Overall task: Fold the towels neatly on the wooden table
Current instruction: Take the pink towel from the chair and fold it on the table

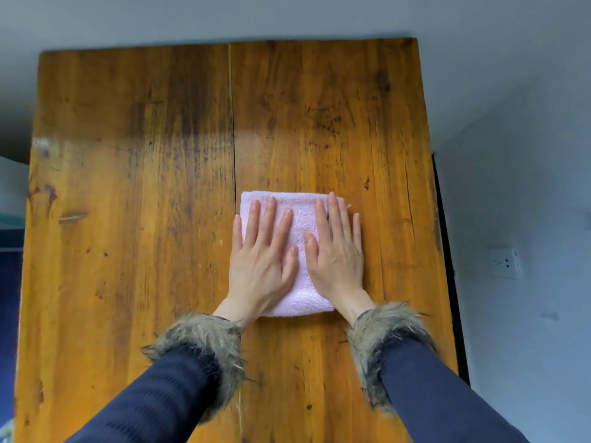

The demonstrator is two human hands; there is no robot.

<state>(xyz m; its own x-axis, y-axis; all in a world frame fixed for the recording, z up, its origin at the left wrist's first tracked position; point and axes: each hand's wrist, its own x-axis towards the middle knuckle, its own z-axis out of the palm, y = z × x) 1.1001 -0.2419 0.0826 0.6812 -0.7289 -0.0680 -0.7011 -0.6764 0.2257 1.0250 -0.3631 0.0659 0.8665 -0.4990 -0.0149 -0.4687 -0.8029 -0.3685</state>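
Note:
A small pink towel lies folded into a rectangle on the wooden table, a little right of the table's middle seam. My left hand lies flat on its left half with straight, spread fingers. My right hand lies flat on its right half, fingers straight, the outer fingers reaching over the towel's right edge. Both palms press down on the cloth. A darker edge or tag shows at the towel's far right corner beside my right fingers.
The table's far edge meets a grey wall. Its right edge runs beside a wall with a white socket. A shelf edge sits off the left side. Fur-cuffed dark sleeves cover my forearms.

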